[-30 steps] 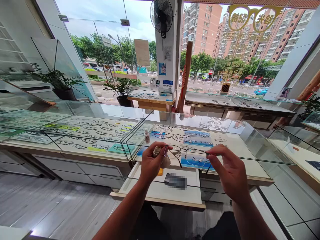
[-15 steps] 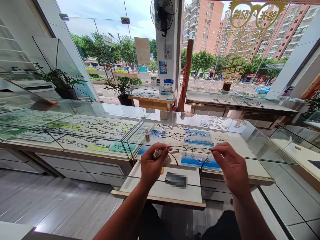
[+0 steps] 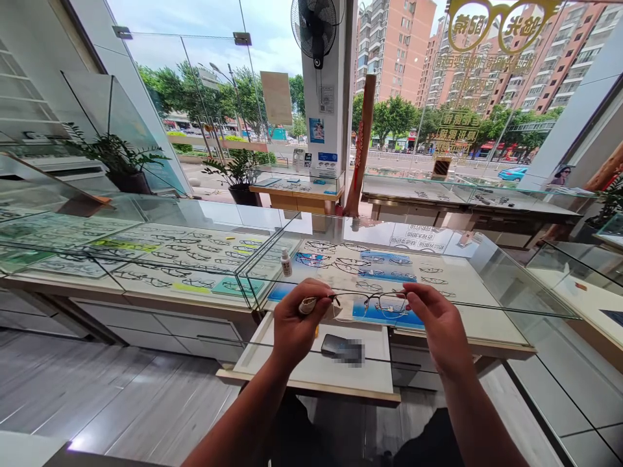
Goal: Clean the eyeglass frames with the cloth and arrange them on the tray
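A pair of thin-rimmed eyeglasses (image 3: pixel 368 296) is held level between my two hands, above the glass counter. My left hand (image 3: pixel 298 327) pinches the left end of the frame between thumb and fingers. Tucked in that same hand is a light-coloured piece, apparently a cloth (image 3: pixel 307 305). At the other end, the thumb and fingertips of my right hand (image 3: pixel 442 331) are closed on the right corner of the frame. The temples are mostly hidden by my fingers.
Below my hands a pulled-out white drawer (image 3: pixel 287 373) holds a dark phone-like object (image 3: pixel 335 348), partly pixelated. A small white bottle (image 3: pixel 285 263) stands by the glass display case (image 3: pixel 491 259). Rows of spectacles fill the left case (image 3: pixel 165 256).
My right hand has shifted slightly left and turned inward. The glasses have tilted, and the temples that hung down toward me no longer show clearly.
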Available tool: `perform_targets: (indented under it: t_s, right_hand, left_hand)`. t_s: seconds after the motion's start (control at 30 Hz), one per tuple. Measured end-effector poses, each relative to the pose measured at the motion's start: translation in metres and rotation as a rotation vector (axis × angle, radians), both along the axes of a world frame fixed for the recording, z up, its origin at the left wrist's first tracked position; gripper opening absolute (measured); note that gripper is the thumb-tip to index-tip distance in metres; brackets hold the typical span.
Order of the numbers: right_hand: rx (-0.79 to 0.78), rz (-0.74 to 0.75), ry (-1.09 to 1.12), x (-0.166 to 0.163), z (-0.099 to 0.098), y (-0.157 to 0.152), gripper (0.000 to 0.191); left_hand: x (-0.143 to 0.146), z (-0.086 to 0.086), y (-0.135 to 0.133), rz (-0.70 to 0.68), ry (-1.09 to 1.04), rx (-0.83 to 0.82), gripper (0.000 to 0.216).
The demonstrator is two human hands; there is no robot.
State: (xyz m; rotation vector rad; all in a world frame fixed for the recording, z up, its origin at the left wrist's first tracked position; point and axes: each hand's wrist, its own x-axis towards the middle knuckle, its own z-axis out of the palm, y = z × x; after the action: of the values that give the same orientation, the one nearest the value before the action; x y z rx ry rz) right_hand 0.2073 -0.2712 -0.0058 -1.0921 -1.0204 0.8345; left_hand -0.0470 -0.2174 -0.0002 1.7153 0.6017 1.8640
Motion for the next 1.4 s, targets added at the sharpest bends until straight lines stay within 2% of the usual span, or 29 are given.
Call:
perform_targets:
  t_s: [0.37,0.5,0.67,0.83,1.07,1.3,1.4]
  right_hand:
    - [-0.143,0.074,0.180,-0.012,-0.038,0.002,0.050]
    - [-0.211,0.132,0.248,-0.014,-0.047,-0.004,0.056]
    - [-0.211,0.168,0.354,-0.017,-0.049,-0.012,0.052]
    - [-0.195,0.180,0.356,-0.016,-0.046,-0.019,0.049]
    - [-0.188,0.171,0.344,-0.015,-0.046,-0.022,0.053]
    - [-0.155,0.148,0.349,-0.016,-0.045,-0.027,0.049]
    - [-0.114,0.104,0.319,-0.015,-0.046,-0.029,0.047]
  left_hand:
    - [-0.003,-0.002,-0.006,-0.022,0.100,0.090,0.009]
    - [-0.004,-0.002,-0.006,-0.002,0.105,0.053,0.015]
    - [-0.003,-0.003,-0.006,-0.018,0.112,0.041,0.017]
    - [-0.003,-0.003,-0.007,-0.017,0.115,0.045,0.015]
    - [-0.006,0.000,-0.008,-0.118,0.097,0.079,0.013]
    - [-0.013,-0.003,-0.001,-0.185,0.114,-0.028,0.023]
    - [-0.016,-0.005,0.000,-0.289,0.109,-0.113,0.022]
